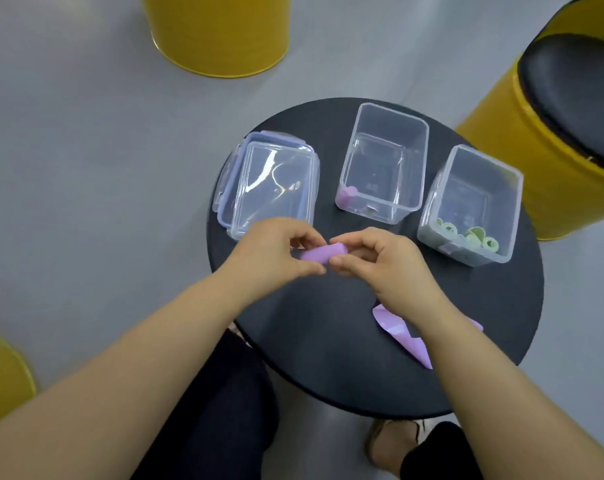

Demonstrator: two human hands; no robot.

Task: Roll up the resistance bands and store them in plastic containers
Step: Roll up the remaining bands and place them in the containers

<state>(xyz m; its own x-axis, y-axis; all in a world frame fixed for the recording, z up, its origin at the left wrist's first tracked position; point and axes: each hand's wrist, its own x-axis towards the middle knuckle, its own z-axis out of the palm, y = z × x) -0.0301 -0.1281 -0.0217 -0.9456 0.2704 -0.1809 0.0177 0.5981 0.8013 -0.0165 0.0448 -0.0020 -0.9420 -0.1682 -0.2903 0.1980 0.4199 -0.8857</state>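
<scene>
Hands: I see both hands meet over the near middle of the round black table [345,375].
Left hand [276,249]: my left fingers are pinched shut on the left end of the purple roll [323,253].
Right hand [385,259]: my right thumb and fingers are pinched shut on the right end of the same roll.
Roll: it is a purple band wound into a short tube. It lies sideways between my two hands, just above the table top.
Loose band [404,336]: another purple band lies flat and crumpled on the table, partly under my right wrist.
Left box [276,188]: clear, sitting on a blue-edged lid, at the far left of the table. I cannot tell if anything is in it.
Middle box [383,164]: clear and open, with one small purple roll [348,196] in its near left corner.
Right box [473,206]: clear and open, with green rolls [470,235] along its near end.
Stools [553,140]: yellow drums stand on the grey floor around the table. One has a black seat.
</scene>
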